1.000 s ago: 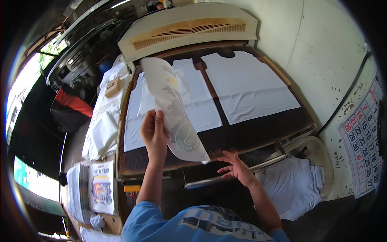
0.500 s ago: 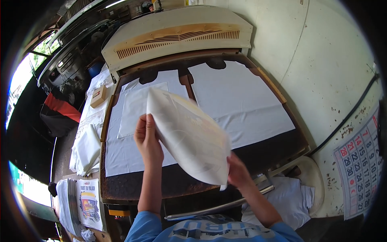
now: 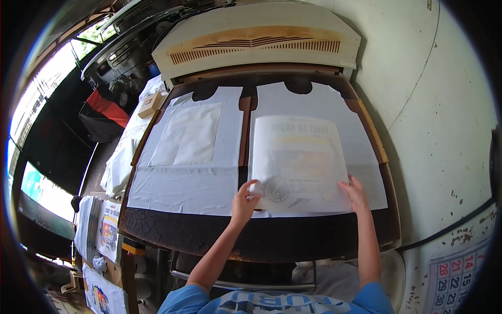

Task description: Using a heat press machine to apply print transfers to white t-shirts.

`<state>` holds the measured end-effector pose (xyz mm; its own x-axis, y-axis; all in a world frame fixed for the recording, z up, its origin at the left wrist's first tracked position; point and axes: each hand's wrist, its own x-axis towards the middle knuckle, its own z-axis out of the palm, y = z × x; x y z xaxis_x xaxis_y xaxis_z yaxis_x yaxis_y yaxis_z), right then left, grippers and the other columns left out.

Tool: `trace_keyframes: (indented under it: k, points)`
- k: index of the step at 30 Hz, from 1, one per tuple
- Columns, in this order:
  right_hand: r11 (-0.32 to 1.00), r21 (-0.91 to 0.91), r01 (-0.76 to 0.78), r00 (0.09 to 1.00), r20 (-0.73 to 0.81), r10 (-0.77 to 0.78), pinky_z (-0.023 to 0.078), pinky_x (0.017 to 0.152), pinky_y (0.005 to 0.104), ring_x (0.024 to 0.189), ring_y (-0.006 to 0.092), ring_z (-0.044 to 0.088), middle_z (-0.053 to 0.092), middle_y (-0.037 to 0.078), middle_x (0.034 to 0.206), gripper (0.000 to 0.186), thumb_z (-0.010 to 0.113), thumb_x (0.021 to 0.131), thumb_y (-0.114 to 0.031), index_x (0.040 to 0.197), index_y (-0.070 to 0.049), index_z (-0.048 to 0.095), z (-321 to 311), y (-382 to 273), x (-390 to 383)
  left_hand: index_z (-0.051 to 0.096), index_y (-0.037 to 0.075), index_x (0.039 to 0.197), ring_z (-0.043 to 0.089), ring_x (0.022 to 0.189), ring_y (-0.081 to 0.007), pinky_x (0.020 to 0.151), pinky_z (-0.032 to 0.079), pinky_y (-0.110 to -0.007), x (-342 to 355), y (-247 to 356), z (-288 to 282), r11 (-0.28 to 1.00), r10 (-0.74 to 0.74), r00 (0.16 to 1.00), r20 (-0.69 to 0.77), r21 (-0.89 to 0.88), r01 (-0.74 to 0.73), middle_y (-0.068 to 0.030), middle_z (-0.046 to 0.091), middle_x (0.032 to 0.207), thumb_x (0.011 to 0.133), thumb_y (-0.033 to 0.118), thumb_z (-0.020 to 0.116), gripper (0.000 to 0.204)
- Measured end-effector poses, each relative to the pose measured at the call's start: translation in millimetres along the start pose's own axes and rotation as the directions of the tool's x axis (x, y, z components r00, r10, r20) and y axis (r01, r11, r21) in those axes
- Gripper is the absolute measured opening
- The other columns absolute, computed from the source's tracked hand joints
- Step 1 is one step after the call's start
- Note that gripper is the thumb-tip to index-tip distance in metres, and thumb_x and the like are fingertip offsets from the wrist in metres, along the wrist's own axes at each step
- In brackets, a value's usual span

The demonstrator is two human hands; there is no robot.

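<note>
Between my two hands a white transfer paper sheet spans over the right white fabric panel. A colored print shows faintly through its back. My left hand pinches the near left corner, where the paper curls up. The near right edge is held by my right hand, thumb on top. I cannot tell whether the sheet's far end touches the fabric. To the left lies another white fabric panel with a white sheet flat on its middle.
Both panels lie on a dark, worn press bed. A cream heat press housing stands behind it. Left are a small box, white cloth and stacked printed sheets. A wall with a calendar bounds the right.
The paper has gone from curled and tilted above the left panel to spread out over the right panel. Both hands have moved right and down, and my view has shifted.
</note>
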<state>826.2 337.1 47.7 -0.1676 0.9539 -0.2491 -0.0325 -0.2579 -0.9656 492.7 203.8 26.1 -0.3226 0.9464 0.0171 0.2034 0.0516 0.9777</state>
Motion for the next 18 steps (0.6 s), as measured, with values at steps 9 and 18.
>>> trace_keyframes:
  k: [9,18]
  points:
    - [0.894,-0.390,-0.222,0.966,0.034,0.255,0.050,0.046,0.0294,0.064,0.0175,0.061,0.061,0.014,0.085,0.065,0.062,0.073,-0.003,0.130,0.000,0.031,-37,-26,-2,0.056,0.003,0.110,0.062,0.080,-0.0233,0.060,0.058,-0.031,44,-1,52,0.965,-0.192,0.975,-0.112,-0.202,0.167,-0.0149,0.056,0.101,0.077,-0.008,0.048,0.036]
    - [0.940,-0.335,-0.058,0.997,0.037,0.074,0.046,0.043,0.0279,0.060,0.0148,0.058,0.059,0.011,0.078,0.073,0.062,0.067,0.003,0.132,0.001,0.029,-56,-31,3,0.059,-0.002,0.105,0.059,0.081,-0.0190,0.063,0.056,-0.029,41,4,38,0.942,-0.239,0.965,-0.111,-0.268,0.203,-0.0117,0.056,0.097,0.083,0.000,0.048,0.024]
